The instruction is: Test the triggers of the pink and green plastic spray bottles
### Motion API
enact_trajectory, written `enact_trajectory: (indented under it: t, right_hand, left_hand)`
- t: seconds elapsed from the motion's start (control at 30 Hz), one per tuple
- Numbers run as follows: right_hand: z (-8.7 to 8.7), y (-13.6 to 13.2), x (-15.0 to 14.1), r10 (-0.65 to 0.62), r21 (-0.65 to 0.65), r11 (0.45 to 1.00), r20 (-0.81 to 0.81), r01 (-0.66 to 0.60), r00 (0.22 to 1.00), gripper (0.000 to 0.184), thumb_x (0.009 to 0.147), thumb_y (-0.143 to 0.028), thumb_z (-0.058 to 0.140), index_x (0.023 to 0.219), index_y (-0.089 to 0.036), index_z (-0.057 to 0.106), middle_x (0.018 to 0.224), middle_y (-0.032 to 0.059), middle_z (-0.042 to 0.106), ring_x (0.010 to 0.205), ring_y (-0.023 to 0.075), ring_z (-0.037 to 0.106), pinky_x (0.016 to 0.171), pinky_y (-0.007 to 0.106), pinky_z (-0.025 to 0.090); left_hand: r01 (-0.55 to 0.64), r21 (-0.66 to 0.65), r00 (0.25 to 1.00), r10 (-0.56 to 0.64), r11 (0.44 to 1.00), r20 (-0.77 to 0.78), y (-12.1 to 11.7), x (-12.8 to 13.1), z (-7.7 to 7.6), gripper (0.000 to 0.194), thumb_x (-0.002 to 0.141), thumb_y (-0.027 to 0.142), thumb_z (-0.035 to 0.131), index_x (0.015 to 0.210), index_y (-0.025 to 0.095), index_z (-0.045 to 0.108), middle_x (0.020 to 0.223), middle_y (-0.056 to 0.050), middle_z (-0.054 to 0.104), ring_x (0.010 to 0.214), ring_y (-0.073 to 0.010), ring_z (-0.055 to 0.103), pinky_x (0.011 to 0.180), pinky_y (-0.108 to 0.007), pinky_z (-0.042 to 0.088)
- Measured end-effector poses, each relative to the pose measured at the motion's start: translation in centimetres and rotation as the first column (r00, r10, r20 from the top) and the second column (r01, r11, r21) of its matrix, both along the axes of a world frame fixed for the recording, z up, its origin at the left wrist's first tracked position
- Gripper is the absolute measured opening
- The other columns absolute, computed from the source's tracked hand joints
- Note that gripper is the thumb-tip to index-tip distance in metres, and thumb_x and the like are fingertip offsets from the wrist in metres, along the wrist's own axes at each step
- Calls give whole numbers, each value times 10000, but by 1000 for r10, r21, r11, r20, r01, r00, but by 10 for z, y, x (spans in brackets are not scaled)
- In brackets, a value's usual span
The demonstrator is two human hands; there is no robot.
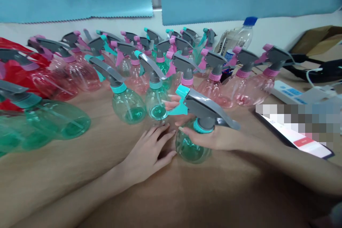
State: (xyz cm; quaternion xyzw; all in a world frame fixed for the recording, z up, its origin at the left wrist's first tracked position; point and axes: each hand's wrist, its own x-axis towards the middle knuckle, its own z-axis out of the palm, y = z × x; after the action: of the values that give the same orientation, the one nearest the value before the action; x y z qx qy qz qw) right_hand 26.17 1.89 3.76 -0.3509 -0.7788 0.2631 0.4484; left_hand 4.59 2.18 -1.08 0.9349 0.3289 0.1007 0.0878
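Observation:
My right hand (213,138) is wrapped round the neck of a green spray bottle (195,149) with a grey and turquoise trigger head. Its index finger reaches behind the trigger, and the thumb lies across the front just under the turquoise collar. The bottle stands upright, or nearly so, on the table (149,203). Just left of it, my left hand (152,149) lies on the tabletop with its fingers a little apart and nothing in them. Behind the hands stand two more green spray bottles, one (129,105) further left and the other (157,101) nearer.
Several pink spray bottles (253,87) crowd the back, before a white wall. More green ones (66,119) stand at left, near a red plastic bag (13,78). On the right are a phone (310,142), a power strip (287,91), a cardboard box (315,41) and a blue-capped bottle (244,35).

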Motion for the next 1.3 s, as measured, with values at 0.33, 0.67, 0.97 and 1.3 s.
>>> enact_trajectory:
  t: [0.33,0.67,0.97,1.3]
  right_hand:
    - [-3,-1,1,-25,-7,1000,27,26,999,448,768,-149,576,1203,-233,514,901,-12,657,800,171,655,636,277,568]
    - [11,-5,0,10,-80,997,31,-7,999,415,767,-112,550,1152,-263,589,875,-3,693,776,162,687,701,289,589]
    - [10,-5,1,21,-90,996,36,-18,999,371,782,-102,559,1105,-271,628,984,-6,715,807,155,700,743,285,595]
    - [12,-6,0,16,-141,990,37,-10,999,311,780,-128,575,1063,-237,644,921,-1,735,842,175,707,781,308,592]
  left_hand:
    - [1,5,1000,-1,1000,20,0,0,0,455,910,393,533,1297,163,466,1360,-138,472,1270,-310,403,1011,-490,382]
    - [1,8,1000,-1,1000,30,0,1,0,448,912,399,528,1289,165,472,1356,-145,476,1262,-315,413,998,-494,388]
    - [-5,-6,1000,5,1000,-2,0,1,1,469,917,389,529,1315,159,441,1376,-147,453,1277,-304,390,1011,-479,375]
    - [0,-9,1000,0,1000,6,-1,0,2,443,918,395,525,1299,176,466,1378,-137,458,1278,-305,393,1011,-489,375]
